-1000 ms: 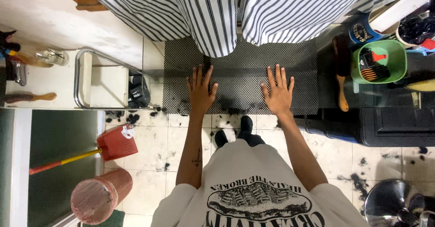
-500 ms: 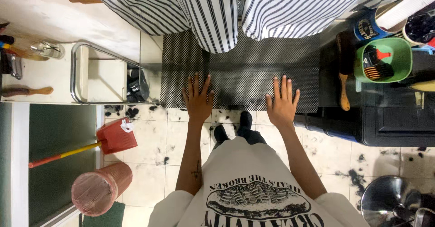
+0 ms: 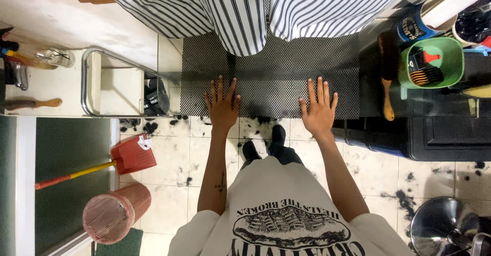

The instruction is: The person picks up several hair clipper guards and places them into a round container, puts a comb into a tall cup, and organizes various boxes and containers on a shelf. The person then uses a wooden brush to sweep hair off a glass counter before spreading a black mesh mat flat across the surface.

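mat (image 3: 271,77): long axis left-right | left hand (image 3: 221,105), right hand (image 3: 318,108): flat, fingers spread, pointing forward

A matt black woven mesh mat (image 3: 276,77) lies under striped cloth (image 3: 245,10), beside a glossy green plastic tub (image 3: 450,51).

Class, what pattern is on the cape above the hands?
The cape has dark and white stripes, shown in the head view.

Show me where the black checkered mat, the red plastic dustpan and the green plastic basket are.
black checkered mat (image 3: 271,90), head view, bare middle between the hands.
red plastic dustpan (image 3: 134,154), head view, middle of its scoop.
green plastic basket (image 3: 455,64), head view, right inner wall.
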